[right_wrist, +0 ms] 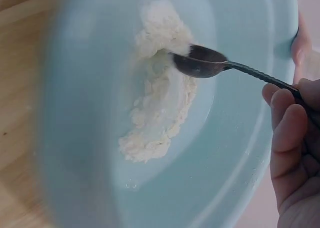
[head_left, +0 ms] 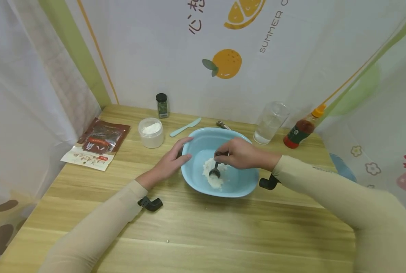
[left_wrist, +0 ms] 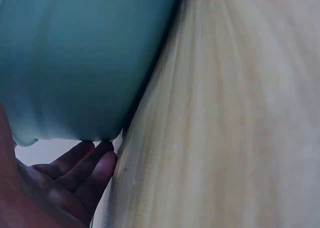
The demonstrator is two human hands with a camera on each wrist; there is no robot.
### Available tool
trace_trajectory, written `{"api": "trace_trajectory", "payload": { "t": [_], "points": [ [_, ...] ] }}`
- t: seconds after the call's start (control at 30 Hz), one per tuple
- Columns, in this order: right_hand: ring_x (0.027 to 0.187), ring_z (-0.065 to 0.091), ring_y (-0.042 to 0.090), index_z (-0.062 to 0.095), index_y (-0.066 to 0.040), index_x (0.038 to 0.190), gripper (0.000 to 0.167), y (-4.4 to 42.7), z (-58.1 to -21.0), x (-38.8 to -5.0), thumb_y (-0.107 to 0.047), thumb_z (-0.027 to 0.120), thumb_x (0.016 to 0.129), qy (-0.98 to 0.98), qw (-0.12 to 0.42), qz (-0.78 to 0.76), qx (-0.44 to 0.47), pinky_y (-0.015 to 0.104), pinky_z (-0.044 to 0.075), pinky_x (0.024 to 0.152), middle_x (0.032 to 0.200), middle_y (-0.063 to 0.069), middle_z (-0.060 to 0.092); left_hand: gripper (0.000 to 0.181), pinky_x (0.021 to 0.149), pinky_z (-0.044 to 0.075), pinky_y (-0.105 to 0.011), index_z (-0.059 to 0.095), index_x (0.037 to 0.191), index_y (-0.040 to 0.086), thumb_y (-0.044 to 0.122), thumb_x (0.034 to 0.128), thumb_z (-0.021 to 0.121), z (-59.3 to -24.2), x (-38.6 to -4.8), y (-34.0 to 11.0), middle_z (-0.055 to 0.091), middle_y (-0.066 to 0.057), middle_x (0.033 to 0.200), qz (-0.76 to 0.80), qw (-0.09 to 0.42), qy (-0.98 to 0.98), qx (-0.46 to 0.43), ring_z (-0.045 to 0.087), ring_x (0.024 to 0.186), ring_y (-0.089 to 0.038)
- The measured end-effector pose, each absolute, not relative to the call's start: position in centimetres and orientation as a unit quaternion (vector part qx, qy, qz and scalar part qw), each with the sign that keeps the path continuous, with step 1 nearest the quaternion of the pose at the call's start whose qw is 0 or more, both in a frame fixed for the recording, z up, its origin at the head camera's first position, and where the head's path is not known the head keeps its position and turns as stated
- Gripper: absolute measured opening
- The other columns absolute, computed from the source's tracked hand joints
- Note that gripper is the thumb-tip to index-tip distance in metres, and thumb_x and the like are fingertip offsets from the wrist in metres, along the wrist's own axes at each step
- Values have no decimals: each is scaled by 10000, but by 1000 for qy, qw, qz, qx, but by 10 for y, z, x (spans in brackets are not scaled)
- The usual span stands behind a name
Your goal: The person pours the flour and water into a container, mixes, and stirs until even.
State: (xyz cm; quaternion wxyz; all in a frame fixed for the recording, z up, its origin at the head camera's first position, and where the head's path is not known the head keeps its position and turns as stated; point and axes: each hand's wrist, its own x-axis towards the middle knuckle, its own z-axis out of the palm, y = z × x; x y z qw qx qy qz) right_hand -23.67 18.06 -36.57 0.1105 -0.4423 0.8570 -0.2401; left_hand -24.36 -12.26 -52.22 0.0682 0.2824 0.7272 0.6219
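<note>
A light-blue plastic basin [head_left: 247, 184] stands on the wooden table with a patch of white powder [right_wrist: 160, 32] on its bottom. My left hand [head_left: 169, 163] holds the basin's left side, thumb at the rim and the other fingers against the outer wall, as the left wrist view shows. My right hand [head_left: 238, 153] reaches over the basin and grips a small dark spoon [right_wrist: 200, 61] by its handle. The spoon's bowl touches the powder, which lies in a curved, uneven strip with a thinner, wet-looking middle.
Behind the basin are a powder jar [head_left: 151, 138], a black-capped shaker [head_left: 162, 106], a pale-green spreader [head_left: 186, 127], a metal spoon [head_left: 223, 125], a glass of clear liquid [head_left: 269, 125] and a red sauce bottle [head_left: 300, 131]. A brown food packet [head_left: 98, 142] lies left.
</note>
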Motion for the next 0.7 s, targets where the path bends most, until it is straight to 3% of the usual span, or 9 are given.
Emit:
{"api": "trace_trajectory", "payload": {
  "t": [0.1,0.23,0.4,0.53,0.7],
  "points": [
    [757,714,83,873,-104,1060,158,176,-367,-245,-155,726,1090,863,121,-247,-423,342,593,694,912,-19,820,628,1000,661,-464,342,1737,252,328,1164,587,-530,-249,-123,442,-188,1699,625,63,720,295,622,1407,-371],
    [826,774,187,863,-58,1096,186,175,-368,-259,-167,713,1104,875,130,-259,-389,360,611,697,967,42,834,629,1003,659,-496,331,1732,156,312,1166,556,-520,-242,-120,429,-289,1678,622,50,717,309,620,1395,-430],
    [865,784,240,852,-24,1146,211,185,-366,-270,-173,706,1112,901,129,-257,-324,347,583,655,984,32,834,633,988,664,-512,327,1727,130,267,1155,560,-502,-230,-119,442,-316,1656,621,52,722,301,634,1367,-472],
    [886,793,322,839,5,1170,224,193,-365,-275,-163,704,1109,920,112,-247,-284,340,561,636,980,96,835,629,1000,661,-490,327,1728,148,303,1163,557,-500,-229,-120,447,-296,1662,620,53,725,296,627,1382,-449],
    [731,732,213,851,1,1154,224,192,-367,-275,-171,718,1100,928,80,-240,-275,317,506,592,876,93,817,640,973,671,-488,342,1725,163,353,1157,566,-507,-233,-121,449,-300,1656,625,46,717,306,636,1369,-435]
  ]
}}
